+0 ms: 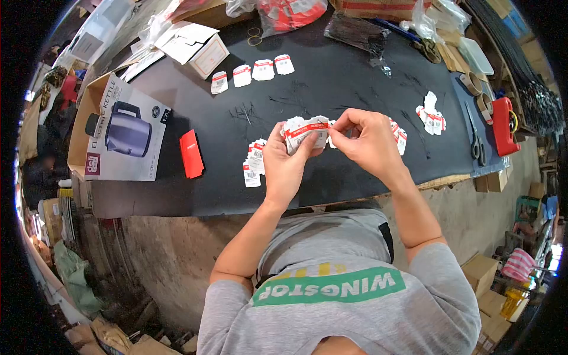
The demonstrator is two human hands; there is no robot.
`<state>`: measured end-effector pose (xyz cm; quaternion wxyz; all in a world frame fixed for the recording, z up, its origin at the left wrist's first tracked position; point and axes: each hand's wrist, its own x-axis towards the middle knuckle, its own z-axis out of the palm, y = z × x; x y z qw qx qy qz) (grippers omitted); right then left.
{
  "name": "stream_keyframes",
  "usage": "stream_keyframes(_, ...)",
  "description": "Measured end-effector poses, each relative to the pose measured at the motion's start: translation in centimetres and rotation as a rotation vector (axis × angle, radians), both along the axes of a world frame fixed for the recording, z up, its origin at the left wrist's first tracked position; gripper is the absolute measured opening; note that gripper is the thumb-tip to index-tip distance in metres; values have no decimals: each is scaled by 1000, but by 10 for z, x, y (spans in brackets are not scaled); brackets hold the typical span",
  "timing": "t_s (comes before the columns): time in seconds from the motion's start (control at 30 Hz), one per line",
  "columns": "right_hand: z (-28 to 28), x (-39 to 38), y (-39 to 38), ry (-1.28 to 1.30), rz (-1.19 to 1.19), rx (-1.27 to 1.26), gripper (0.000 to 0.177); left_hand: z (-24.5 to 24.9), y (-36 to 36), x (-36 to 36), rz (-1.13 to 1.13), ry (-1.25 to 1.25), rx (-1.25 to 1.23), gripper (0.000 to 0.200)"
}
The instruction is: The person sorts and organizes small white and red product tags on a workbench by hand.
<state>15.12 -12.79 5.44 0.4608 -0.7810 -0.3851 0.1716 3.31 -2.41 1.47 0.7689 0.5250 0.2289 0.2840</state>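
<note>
My left hand (284, 165) is closed around a fanned bunch of red-and-white tags (305, 131), thumb on top. At the bunch's right edge, the thumb and fingertips of my right hand (367, 141) are pinched together; whether a tag is between them is hard to see. Just left of my left wrist lies a spread of similar tags (254, 163) with barcodes. Beyond my right hand, more tags (402, 142) show, partly hidden by it. Another cluster of tags (432, 113) rests farther right, and small stacks of tags (263, 70) form a row at the back.
A red card piece (191, 154) and an electric kettle box (121, 133) are on the left of the black tabletop (195, 198). An opened white carton (192, 47) stands behind. Scissors (475, 136), a red tape dispenser (504, 127) and black strands (245, 112) also lie here.
</note>
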Motion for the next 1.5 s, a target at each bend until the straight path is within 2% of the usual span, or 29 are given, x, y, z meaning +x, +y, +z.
stream_keyframes(0.13,3,-4,5,21,-4,-24,12,-8,4,-4,18,-18,46,23)
stream_keyframes(0.43,3,2,15,68,11,5,10,-6,7,2,86,-31,168,17)
stream_keyframes(0.5,6,5,19,327,48,137,7,-10,8,2,59,78,357,14)
stream_keyframes(0.57,7,10,22,341,53,192,11,-9,8,7,87,55,348,11)
stream_keyframes(0.63,3,17,23,523,120,225,18,-1,10,7,121,3,515,11)
stream_keyframes(0.67,4,20,23,552,183,188,20,-2,12,6,142,14,520,11)
stream_keyframes(0.7,9,23,23,563,267,117,20,-4,14,6,168,-2,636,11)
stream_keyframes(0.73,14,20,26,587,288,154,20,-5,17,2,192,-14,753,12)
stream_keyframes(0.83,25,16,38,658,357,188,20,1,27,-9,225,-35,855,14)
stream_keyframes(0.9,30,13,52,653,341,91,21,6,32,-21,228,-10,863,14)
stream_keyframes(0.97,31,4,73,517,375,43,21,8,37,-32,372,114,832,15)
stream_keyframes(1.0,25,0,87,472,386,93,20,7,40,-41,391,185,716,17)
stream_keyframes(1.03,15,-3,103,429,396,142,20,3,45,-50,353,164,437,21)
stream_keyframes(1.1,0,-14,138,373,408,246,19,3,53,-69,357,116,178,18)
stream_keyframes(1.2,-29,-29,187,428,471,150,19,-15,68,-101,357,181,2,20)
stream_keyframes(1.4,-66,-55,242,513,452,-22,16,-33,79,-140,342,323,-140,24)
stream_keyframes(1.5,-81,-52,256,481,404,-48,16,-34,82,-154,317,339,-99,31)
